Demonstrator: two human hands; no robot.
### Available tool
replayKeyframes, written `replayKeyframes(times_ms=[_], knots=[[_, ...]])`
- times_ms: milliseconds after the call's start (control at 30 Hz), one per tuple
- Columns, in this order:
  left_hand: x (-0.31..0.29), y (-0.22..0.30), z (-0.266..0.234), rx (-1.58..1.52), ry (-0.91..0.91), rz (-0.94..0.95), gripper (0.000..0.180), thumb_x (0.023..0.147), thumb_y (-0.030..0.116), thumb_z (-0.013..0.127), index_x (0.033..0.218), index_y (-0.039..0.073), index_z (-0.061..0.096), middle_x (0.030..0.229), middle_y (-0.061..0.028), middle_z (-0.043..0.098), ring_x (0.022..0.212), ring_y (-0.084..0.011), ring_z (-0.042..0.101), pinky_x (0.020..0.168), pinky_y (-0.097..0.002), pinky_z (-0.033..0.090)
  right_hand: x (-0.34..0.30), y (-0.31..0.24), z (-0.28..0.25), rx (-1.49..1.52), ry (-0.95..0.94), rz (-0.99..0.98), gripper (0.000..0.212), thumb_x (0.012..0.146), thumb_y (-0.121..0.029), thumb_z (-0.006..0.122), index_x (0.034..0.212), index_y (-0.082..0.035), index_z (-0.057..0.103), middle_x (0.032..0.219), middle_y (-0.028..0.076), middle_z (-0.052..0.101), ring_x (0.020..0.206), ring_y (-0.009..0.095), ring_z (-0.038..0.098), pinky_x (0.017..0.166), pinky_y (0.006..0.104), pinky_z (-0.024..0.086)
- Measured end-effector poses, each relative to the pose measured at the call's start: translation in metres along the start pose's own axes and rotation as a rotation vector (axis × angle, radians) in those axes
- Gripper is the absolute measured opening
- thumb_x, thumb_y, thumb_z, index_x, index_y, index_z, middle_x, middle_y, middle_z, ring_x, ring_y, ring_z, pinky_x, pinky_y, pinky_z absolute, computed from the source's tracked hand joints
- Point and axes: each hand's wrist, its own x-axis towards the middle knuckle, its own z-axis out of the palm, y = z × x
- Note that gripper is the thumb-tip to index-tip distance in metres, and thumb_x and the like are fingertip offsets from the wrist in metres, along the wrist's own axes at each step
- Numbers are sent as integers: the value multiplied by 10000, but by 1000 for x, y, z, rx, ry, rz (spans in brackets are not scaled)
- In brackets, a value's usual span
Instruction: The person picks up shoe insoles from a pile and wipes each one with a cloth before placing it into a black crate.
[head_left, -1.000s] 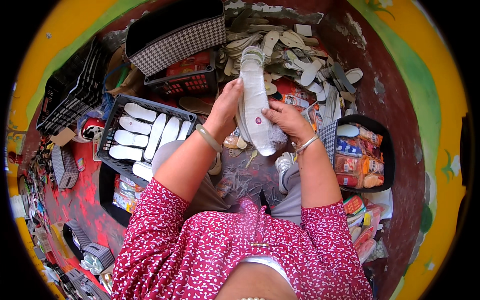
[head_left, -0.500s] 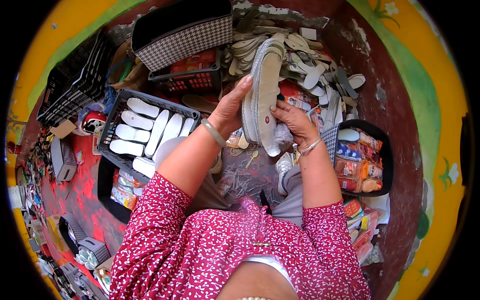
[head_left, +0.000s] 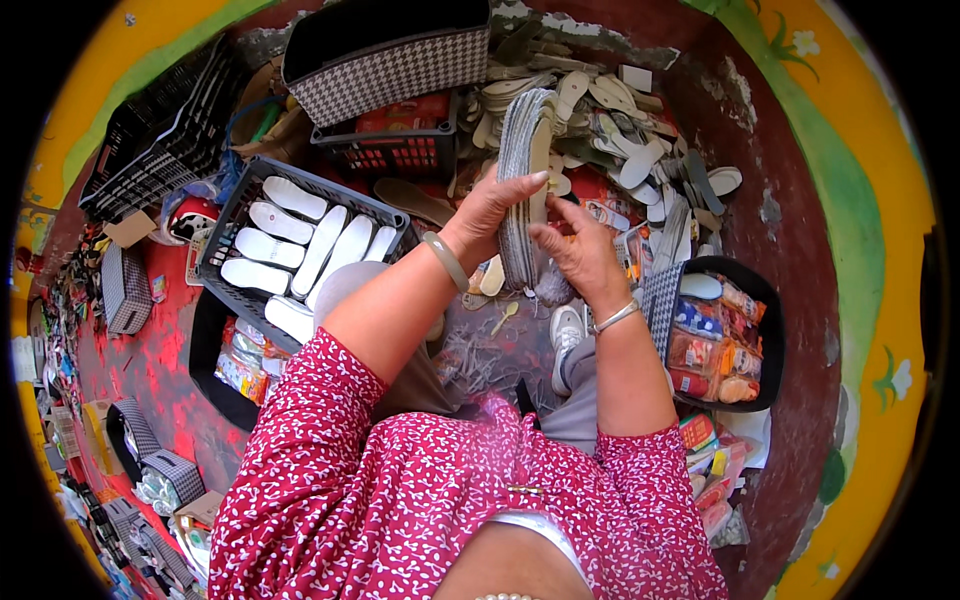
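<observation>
Left grip (head_left: 490, 215) is clamped on a thick stack of insoles (head_left: 522, 145), thumb laid across it from the left; right grip (head_left: 585, 258) has thumb and fingers apart at the stack's right side, and whether they touch it cannot be told. Held lengthwise and slightly tilted, the stack is raised between a dark plastic crate (head_left: 245, 300) on the left and a houndstooth basket (head_left: 657, 305) on the right, its far end in front of a loose heap of insoles (head_left: 640, 162). Open room lies on the near side, above the floor (head_left: 490, 350) between the knees, where stringy grey scraps are scattered near a white shoe (head_left: 566, 338). On the left, the forearm passes close beside the crate's rim; on the right, the basket's edge stands just beside the wrist. Many thin layers show along the stack's curved side, grey and white, rough and fibrous, against a smoother cream outer face. A fuzzy grey clump (head_left: 554, 288) sits just below its near end. Flat, round-ended white insoles (head_left: 270, 245) line the crate, while shiny plastic-wrapped packs (head_left: 700, 345) crowd the basket.
</observation>
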Motion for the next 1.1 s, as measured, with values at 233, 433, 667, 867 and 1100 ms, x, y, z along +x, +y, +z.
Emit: replayKeyframes(times_ms=[233,433,667,867,1100], knots=[[2,-4,2,50,54,37,458,813,273,664,1153,38,467,963,-84,577,847,-184,603,738,-332,538,0,5,7,401,-131,165,633,787,-339,706,1244,29,470,1079,76,582,903,119,546,799,251,440],[-6,9,14,-56,99,-53,402,789,270,690,1069,72,481,910,-45,540,789,-153,571,674,-304,517,2,0,-6,796,-149,237,580,815,-247,687,1260,40,451,1089,41,577,934,94,543,826,218,421],[3,-4,6,92,18,58,378,770,178,676,1076,68,484,922,-49,542,796,-153,566,709,-329,509,2,4,-6,471,-125,181,561,814,-257,690,1251,23,476,1007,-6,573,859,67,508,760,208,404],[-6,8,13,-22,48,-30,366,763,119,654,1078,50,481,921,-64,554,814,-168,581,696,-323,517,3,-2,-8,718,-107,243,581,812,-277,693,1260,20,472,1001,-1,571,856,75,501,753,204,393],[-6,7,13,5,17,-18,392,752,116,662,1095,40,487,923,-67,567,829,-168,591,736,-312,513,5,4,-3,410,4,137,477,849,-268,650,1192,42,535,1051,37,581,937,86,504,820,213,386]])
